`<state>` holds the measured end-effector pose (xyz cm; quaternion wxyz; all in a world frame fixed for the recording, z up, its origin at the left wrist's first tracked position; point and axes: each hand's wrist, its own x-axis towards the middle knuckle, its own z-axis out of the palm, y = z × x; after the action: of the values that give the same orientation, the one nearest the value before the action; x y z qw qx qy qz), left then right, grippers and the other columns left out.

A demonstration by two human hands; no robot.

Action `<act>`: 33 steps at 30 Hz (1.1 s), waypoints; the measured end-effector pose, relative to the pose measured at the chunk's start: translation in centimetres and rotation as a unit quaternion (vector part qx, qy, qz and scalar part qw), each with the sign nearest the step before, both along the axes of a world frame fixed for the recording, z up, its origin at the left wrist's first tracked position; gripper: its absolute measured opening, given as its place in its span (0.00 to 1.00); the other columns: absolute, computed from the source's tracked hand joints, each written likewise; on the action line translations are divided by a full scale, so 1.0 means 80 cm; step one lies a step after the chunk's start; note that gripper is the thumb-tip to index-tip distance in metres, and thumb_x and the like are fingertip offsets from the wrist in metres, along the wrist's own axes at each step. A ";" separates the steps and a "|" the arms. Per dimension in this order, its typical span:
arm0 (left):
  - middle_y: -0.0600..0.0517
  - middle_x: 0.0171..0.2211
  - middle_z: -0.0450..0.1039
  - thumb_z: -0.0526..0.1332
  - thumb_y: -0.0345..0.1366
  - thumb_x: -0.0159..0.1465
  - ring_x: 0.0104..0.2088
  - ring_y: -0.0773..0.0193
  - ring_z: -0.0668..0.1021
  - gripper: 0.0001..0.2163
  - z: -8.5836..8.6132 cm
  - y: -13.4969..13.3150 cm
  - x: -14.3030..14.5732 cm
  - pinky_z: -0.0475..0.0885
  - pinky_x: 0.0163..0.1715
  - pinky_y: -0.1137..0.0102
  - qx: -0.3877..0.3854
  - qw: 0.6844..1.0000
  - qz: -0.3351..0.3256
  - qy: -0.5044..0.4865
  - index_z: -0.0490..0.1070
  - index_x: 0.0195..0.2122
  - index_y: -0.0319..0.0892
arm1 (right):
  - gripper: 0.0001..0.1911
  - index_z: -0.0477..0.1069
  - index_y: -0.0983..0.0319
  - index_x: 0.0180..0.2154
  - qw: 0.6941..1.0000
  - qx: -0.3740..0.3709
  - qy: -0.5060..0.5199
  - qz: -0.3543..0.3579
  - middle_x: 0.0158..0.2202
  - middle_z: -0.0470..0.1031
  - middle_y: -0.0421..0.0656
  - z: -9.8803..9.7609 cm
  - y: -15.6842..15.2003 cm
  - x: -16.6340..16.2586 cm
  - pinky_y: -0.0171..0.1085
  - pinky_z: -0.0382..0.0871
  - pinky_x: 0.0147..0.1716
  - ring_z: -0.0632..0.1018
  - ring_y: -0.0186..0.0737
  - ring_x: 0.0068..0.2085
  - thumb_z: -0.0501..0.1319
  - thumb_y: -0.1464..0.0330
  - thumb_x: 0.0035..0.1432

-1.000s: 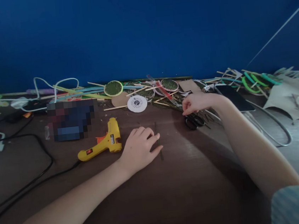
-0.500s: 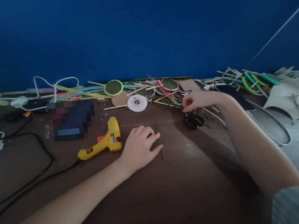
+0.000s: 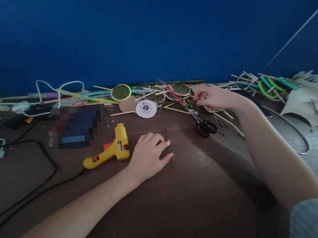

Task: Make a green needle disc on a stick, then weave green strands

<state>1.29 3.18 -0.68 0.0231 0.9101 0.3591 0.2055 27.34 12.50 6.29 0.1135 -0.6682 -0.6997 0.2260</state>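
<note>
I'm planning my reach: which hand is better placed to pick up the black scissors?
The right hand, I'd judge: it is close by the black scissors, though I can't tell if it holds anything; the left hand is farther off, at the thin dark stick.

It looked like a craft workspace: a yellow glue gun (image 3: 119, 145) and black-handled scissors (image 3: 201, 124) lay on a dark bench (image 3: 201, 201), while pale cut strips (image 3: 176, 110) and rimmed green discs (image 3: 121, 93) crowded its far edge along a blue wall (image 3: 149, 29).
</note>
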 end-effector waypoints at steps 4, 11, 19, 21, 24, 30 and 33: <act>0.50 0.34 0.70 0.60 0.39 0.60 0.36 0.59 0.70 0.12 0.000 0.001 0.000 0.64 0.37 0.64 0.004 1.000 0.001 0.001 0.73 0.41 0.39 | 0.11 0.70 0.58 0.40 1.000 0.002 -0.023 0.007 0.28 0.74 0.42 -0.003 0.004 0.001 0.37 0.63 0.28 0.72 0.37 0.26 0.58 0.70 0.52; 0.50 0.34 0.70 0.60 0.39 0.60 0.36 0.59 0.70 0.12 0.000 0.001 0.000 0.64 0.38 0.64 0.002 1.000 0.000 -0.002 0.73 0.41 0.39 | 0.17 0.75 0.62 0.37 0.995 0.095 -0.043 0.000 0.25 0.70 0.43 0.005 -0.005 -0.003 0.36 0.58 0.25 0.67 0.35 0.24 0.49 0.63 0.60; 0.50 0.31 0.71 0.59 0.40 0.60 0.34 0.60 0.71 0.12 -0.002 0.000 0.000 0.63 0.36 0.65 0.040 0.999 -0.002 0.014 0.73 0.41 0.40 | 0.18 0.75 0.62 0.40 0.993 -0.027 0.080 0.088 0.20 0.70 0.40 0.011 -0.022 -0.026 0.34 0.60 0.23 0.68 0.32 0.22 0.57 0.58 0.53; 0.50 0.29 0.71 0.59 0.40 0.61 0.32 0.60 0.71 0.12 -0.003 -0.001 0.000 0.62 0.34 0.65 0.058 0.998 -0.002 0.024 0.74 0.41 0.40 | 0.14 0.75 0.62 0.37 0.983 -0.083 0.089 0.139 0.21 0.72 0.40 0.002 -0.026 -0.038 0.33 0.63 0.24 0.70 0.32 0.22 0.59 0.61 0.52; 0.51 0.27 0.72 0.58 0.41 0.61 0.30 0.61 0.72 0.13 -0.006 -0.001 0.000 0.62 0.31 0.66 0.082 0.996 -0.002 0.036 0.73 0.42 0.39 | 0.08 0.72 0.63 0.33 0.960 -0.167 0.119 0.192 0.24 0.74 0.40 -0.015 -0.031 -0.054 0.32 0.65 0.22 0.74 0.32 0.22 0.60 0.66 0.49; 0.52 0.25 0.73 0.58 0.41 0.62 0.27 0.63 0.74 0.13 -0.007 -0.003 0.001 0.61 0.29 0.67 0.113 0.992 0.002 0.048 0.74 0.42 0.39 | 0.06 0.68 0.63 0.26 0.944 -0.226 0.125 0.205 0.24 0.75 0.42 -0.028 -0.036 -0.066 0.29 0.64 0.20 0.77 0.35 0.26 0.60 0.66 0.49; 0.53 0.24 0.73 0.58 0.41 0.62 0.25 0.63 0.74 0.13 -0.004 -0.004 0.000 0.61 0.27 0.67 0.139 0.989 -0.003 0.054 0.73 0.42 0.39 | 0.06 0.69 0.63 0.26 0.940 -0.235 0.130 0.211 0.26 0.76 0.43 -0.025 -0.037 -0.067 0.30 0.66 0.22 0.78 0.35 0.27 0.59 0.67 0.51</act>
<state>1.30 2.86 -1.03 -0.1221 0.9153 0.3252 0.2038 22.00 9.54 4.30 -0.0069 -0.4771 -0.7309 0.4879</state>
